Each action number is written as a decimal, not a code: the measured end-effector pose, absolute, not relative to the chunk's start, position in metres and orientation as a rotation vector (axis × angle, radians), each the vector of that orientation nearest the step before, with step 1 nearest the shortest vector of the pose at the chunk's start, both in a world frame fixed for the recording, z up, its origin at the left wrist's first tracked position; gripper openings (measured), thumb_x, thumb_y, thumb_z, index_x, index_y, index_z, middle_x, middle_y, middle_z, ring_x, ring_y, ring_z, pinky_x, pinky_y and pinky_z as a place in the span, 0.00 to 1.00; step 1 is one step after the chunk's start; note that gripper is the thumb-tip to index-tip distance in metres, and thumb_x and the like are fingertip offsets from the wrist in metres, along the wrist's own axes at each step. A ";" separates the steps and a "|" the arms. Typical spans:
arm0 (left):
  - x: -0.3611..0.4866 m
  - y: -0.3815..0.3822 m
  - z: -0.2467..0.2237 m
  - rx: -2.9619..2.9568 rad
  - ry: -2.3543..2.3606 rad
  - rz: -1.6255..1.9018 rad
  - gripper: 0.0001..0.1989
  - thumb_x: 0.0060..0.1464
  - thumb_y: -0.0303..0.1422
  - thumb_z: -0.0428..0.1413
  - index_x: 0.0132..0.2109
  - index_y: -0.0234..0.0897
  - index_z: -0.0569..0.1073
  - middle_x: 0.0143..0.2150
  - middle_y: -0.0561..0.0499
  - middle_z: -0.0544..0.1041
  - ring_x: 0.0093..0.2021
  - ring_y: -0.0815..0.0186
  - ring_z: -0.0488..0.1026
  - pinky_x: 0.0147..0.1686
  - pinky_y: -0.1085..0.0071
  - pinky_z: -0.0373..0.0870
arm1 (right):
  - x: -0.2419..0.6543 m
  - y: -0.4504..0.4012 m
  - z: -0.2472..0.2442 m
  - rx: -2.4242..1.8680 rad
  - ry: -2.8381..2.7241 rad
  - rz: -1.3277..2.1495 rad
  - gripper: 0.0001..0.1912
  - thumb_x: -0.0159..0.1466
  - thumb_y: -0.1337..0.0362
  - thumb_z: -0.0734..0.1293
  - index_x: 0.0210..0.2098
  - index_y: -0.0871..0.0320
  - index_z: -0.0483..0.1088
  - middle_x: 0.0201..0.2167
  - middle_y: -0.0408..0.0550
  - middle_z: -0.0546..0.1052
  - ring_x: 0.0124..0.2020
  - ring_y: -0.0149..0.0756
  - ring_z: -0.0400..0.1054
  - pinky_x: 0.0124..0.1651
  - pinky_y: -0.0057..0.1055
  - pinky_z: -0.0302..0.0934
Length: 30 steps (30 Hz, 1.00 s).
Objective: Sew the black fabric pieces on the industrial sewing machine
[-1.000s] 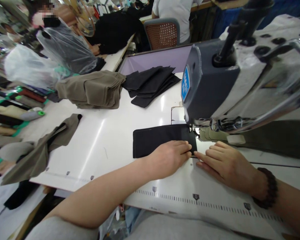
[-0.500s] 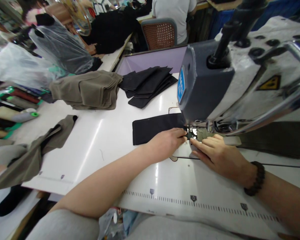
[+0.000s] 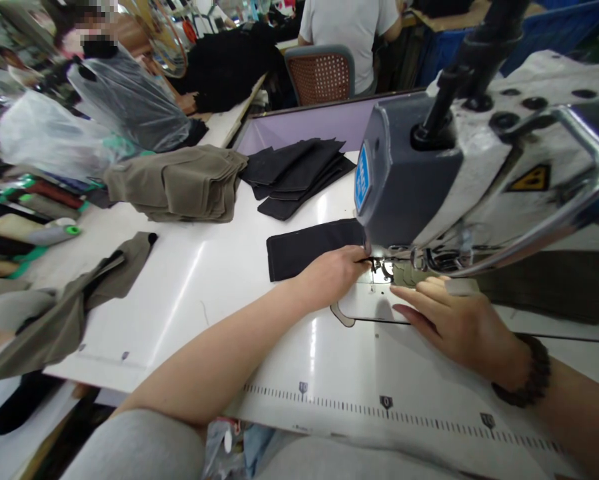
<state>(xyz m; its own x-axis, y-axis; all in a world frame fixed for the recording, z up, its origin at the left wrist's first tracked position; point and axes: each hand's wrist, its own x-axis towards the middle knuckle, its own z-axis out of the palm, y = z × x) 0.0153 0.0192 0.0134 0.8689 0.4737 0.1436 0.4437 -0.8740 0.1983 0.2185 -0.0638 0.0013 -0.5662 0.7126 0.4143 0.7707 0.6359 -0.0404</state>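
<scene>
A dark sewing machine head (image 3: 404, 167) stands over the white table, its lit presser foot (image 3: 382, 269) at the bottom. My left hand (image 3: 332, 277) lies just left of the foot, fingers closed on the near right end of a flat black fabric piece (image 3: 312, 247). That piece stretches leftward along the table, its pinched end partly hidden by my fingers. Right of the foot, my right hand (image 3: 452, 323) is open, index finger stretched toward the needle plate (image 3: 374, 303) and thumb apart. Olive cloth (image 3: 554, 283) lies behind the right hand, under the machine arm.
Stacks of olive fabric pieces (image 3: 179, 180) and black fabric pieces (image 3: 299, 170) sit at the back of the table. A loose olive strip (image 3: 104, 280) and thread spools (image 3: 44, 230) are at left. Beyond a purple panel (image 3: 309, 127) a person sits on a chair (image 3: 322, 73).
My left hand has shifted slightly up and left with the black piece, away from the foot. My right hand has drawn back to the right and down, its fingers off the foot area.
</scene>
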 end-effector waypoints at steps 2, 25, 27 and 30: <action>0.015 0.019 0.013 2.884 0.683 0.273 0.13 0.60 0.26 0.43 0.39 0.27 0.72 0.42 0.43 0.73 0.44 0.63 0.70 0.44 0.70 0.68 | 0.229 -0.065 0.011 -1.272 -2.362 -0.378 0.10 0.61 0.60 0.61 0.35 0.61 0.68 0.25 0.49 0.71 0.28 0.37 0.64 0.32 0.33 0.55; -0.027 -0.012 0.021 2.873 1.150 0.329 0.15 0.54 0.24 0.50 0.50 0.28 0.66 0.53 0.39 0.66 0.52 0.58 0.65 0.50 0.61 0.66 | 0.258 -0.055 0.023 -1.597 -2.478 -0.388 0.10 0.61 0.66 0.57 0.24 0.57 0.64 0.22 0.45 0.66 0.24 0.35 0.60 0.28 0.31 0.52; -0.034 -0.029 0.019 2.871 1.119 0.353 0.15 0.55 0.24 0.50 0.50 0.28 0.66 0.53 0.39 0.66 0.52 0.58 0.65 0.50 0.60 0.66 | 0.260 -0.054 0.023 -1.596 -2.479 -0.329 0.12 0.61 0.66 0.56 0.23 0.57 0.64 0.21 0.45 0.67 0.23 0.34 0.60 0.27 0.30 0.52; -0.040 -0.049 0.019 2.876 1.082 0.369 0.14 0.55 0.24 0.50 0.50 0.28 0.66 0.52 0.39 0.67 0.51 0.58 0.66 0.49 0.60 0.67 | 0.262 -0.052 0.023 -1.596 -2.432 -0.186 0.14 0.62 0.66 0.55 0.23 0.58 0.66 0.22 0.46 0.68 0.24 0.33 0.62 0.26 0.29 0.53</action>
